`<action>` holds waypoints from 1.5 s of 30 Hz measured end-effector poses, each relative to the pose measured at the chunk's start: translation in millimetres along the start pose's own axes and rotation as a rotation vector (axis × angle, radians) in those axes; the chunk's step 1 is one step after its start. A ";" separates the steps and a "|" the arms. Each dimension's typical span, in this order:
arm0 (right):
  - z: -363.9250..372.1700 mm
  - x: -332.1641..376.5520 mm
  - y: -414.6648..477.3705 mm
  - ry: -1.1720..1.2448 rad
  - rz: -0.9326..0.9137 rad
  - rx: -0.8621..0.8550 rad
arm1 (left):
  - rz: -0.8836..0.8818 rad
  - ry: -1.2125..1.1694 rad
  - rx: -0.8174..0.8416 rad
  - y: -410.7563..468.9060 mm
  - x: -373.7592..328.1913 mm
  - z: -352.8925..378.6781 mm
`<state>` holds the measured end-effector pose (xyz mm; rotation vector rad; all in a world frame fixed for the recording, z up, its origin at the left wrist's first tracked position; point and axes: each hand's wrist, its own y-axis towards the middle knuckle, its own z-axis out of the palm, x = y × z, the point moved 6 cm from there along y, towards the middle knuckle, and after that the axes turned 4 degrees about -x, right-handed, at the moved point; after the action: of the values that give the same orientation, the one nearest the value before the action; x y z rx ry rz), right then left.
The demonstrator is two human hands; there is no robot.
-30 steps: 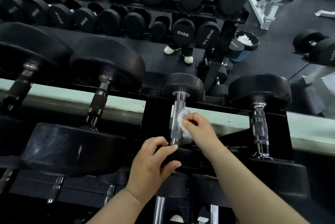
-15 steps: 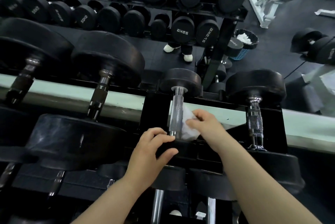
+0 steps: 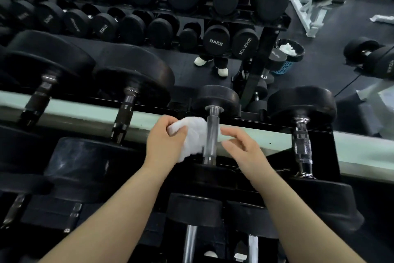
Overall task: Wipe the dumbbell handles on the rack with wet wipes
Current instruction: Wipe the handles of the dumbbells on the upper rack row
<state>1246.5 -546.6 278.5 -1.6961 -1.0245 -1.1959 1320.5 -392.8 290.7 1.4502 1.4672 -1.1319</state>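
A small black dumbbell lies in the rack with its chrome handle (image 3: 211, 134) pointing away from me. A white wet wipe (image 3: 191, 137) is looped behind this handle. My left hand (image 3: 164, 145) grips the bunched left part of the wipe, just left of the handle. On the other side, my right hand (image 3: 245, 152) has its fingertips at the handle and seems to pinch the wipe's right end. Two larger dumbbell handles (image 3: 125, 113) sit to the left, and a knurled chrome one (image 3: 302, 145) to the right.
The pale green rack rail (image 3: 85, 115) runs across under the handles. More dumbbells fill the lower tier near me and the rows beyond. A blue bin (image 3: 287, 58) with used wipes stands on the dark floor, near a person's legs (image 3: 221, 64) in white shoes.
My left hand left the near dumbbell head and took hold of the wipe on the handle's left side. The wipe, earlier held by my right hand alone, now spans behind the handle.
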 end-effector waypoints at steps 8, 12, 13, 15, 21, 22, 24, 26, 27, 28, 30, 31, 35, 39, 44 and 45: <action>21.3 -41.8 -30.6 -0.032 -0.013 -0.138 | -0.107 0.115 0.137 21.2 18.1 38.1; 21.0 -48.5 -30.0 -0.021 -0.020 -0.120 | -0.157 0.071 0.312 28.5 17.0 64.7; 21.9 -49.0 -30.2 -0.025 -0.031 -0.120 | -0.164 0.067 0.320 30.4 18.8 67.0; 21.9 -48.9 -30.0 -0.026 -0.068 -0.140 | -0.149 0.103 0.327 33.1 20.3 64.0; 21.7 -51.6 -29.0 0.002 -0.079 -0.155 | 0.053 0.419 0.496 23.2 23.7 62.1; 21.7 -51.9 -28.7 0.000 -0.084 -0.157 | 0.017 0.384 0.447 25.7 23.0 61.4; 20.9 -54.2 -28.1 -0.001 -0.100 -0.163 | -0.011 0.333 0.335 36.7 18.1 62.3; 21.0 -55.5 -27.6 -0.004 -0.128 -0.184 | 0.021 0.354 0.341 44.1 9.1 66.7; 21.1 -55.7 -27.4 -0.001 -0.136 -0.198 | 0.049 0.389 0.382 43.9 5.4 68.2; 21.0 -55.9 -27.1 0.004 -0.139 -0.208 | 0.077 0.431 0.431 42.0 5.4 68.0; 20.9 -57.4 -27.5 0.018 -0.129 -0.215 | 0.074 0.502 0.546 29.6 14.8 63.4; 20.9 -57.7 -27.7 0.022 -0.122 -0.215 | 0.063 0.532 0.603 21.8 20.5 60.8; 21.4 -58.5 -28.5 0.012 -0.111 -0.218 | 0.039 0.537 0.570 17.5 20.6 57.7; 20.8 -59.7 -28.8 0.006 -0.113 -0.229 | 0.019 0.423 0.361 31.6 11.9 64.6; 20.0 -59.9 -28.5 0.015 -0.120 -0.237 | 0.001 0.460 0.599 14.7 31.8 56.7; 20.3 -60.0 -28.6 0.011 -0.120 -0.235 | 0.017 0.498 0.636 12.4 33.1 55.8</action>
<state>1212.9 -527.7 220.7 -1.8248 -1.0236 -1.4495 1327.4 -435.9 241.1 2.3091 1.4703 -1.3640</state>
